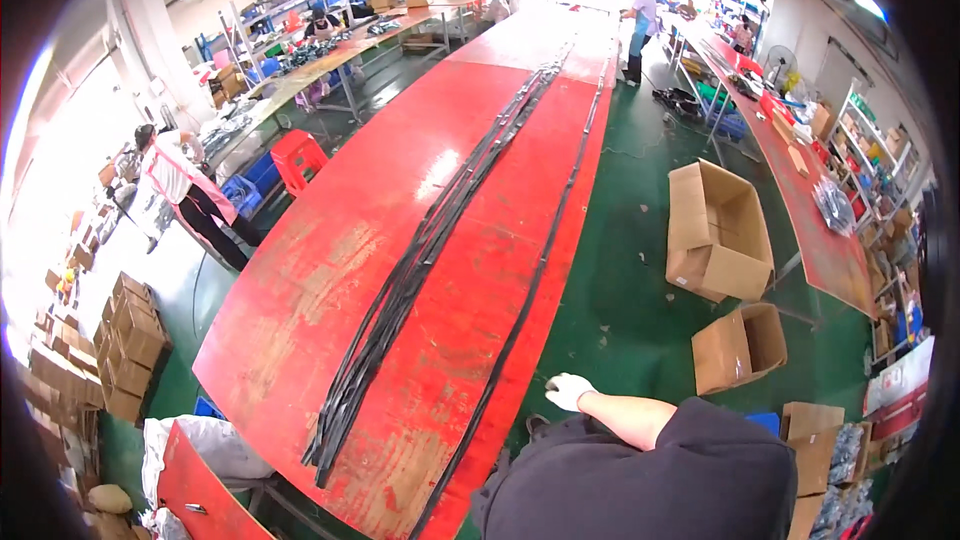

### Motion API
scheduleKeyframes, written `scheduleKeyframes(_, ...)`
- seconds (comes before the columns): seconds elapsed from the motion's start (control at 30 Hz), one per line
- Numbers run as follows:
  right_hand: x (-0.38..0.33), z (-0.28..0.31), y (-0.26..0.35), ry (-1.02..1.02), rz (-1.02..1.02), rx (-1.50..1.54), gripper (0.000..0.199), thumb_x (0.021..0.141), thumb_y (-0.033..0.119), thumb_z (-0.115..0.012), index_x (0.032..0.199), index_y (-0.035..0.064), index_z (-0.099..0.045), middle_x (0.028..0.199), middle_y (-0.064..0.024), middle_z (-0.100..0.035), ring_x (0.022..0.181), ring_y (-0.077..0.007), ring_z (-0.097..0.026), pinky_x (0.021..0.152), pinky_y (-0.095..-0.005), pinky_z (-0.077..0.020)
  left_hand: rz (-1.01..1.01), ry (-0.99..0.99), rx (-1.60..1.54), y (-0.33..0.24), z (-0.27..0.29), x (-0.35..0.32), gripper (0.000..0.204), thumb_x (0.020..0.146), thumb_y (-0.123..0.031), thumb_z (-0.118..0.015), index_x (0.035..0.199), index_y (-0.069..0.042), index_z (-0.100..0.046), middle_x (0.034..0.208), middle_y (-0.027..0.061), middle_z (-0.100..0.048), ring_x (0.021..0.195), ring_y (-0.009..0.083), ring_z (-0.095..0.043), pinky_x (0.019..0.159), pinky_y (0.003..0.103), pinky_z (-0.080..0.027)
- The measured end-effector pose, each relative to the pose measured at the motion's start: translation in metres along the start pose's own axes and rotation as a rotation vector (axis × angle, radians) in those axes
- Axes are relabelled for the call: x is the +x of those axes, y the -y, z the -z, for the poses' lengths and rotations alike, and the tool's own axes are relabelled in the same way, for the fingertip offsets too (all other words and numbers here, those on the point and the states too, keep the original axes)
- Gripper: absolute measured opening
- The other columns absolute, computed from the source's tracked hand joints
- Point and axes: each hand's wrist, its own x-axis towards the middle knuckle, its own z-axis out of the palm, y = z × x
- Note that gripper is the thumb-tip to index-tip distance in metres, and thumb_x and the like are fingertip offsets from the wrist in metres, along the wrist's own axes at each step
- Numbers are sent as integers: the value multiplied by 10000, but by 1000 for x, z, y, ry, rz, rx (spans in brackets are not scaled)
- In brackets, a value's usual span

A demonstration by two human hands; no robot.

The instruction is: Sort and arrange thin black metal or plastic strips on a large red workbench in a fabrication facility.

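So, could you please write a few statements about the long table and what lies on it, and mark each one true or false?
1. A thick bundle of black cables lies lengthwise on the red table. True.
2. The person's gloved hand grips the bundle. False: it is off the table's right edge, holding nothing.
3. A thinner single black cable runs near the table's right edge. True.
4. Two open cardboard boxes stand on the table. False: they sit on the green floor, right of it.
5. The floor is blue. False: it is green.
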Motion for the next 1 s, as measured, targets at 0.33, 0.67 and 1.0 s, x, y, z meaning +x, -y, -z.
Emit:
scheduleKeyframes(0.33, -20, -20, -84, 137, -318, -49, 429, 960, 426, -624, 1214, 133, -808, 1254, -159, -781, 1191, -368, -725, 1027, -472, -565, 174, 169, -104, -24, -10, 39, 274, 1007, -171, -706, 1202, 22, -707, 1134, 236, -753, 1063, 424, -712, 939, 465, -574)
scheduleKeyframes(0.67, -27, -33, -59, 22, -213, 69, 471, 979, 446, -659, 1311, 129, -767, 1322, -157, -760, 1262, -353, -700, 1092, -448, -544, 42, 506, -468, -114, -40, 128, 268, 1023, -94, -686, 1210, 94, -723, 1183, 188, -755, 1045, 304, -681, 981, 436, -532)
scheduleKeyframes(1.0, -31, -33, -46, 1, -288, 109, 438, 982, 420, -681, 1270, 101, -768, 1304, -157, -765, 1266, -339, -700, 1093, -431, -534, -98, 383, -740, -223, 28, 240, 271, 1028, -118, -621, 1191, 77, -716, 1117, 134, -734, 1047, 279, -642, 999, 411, -485)
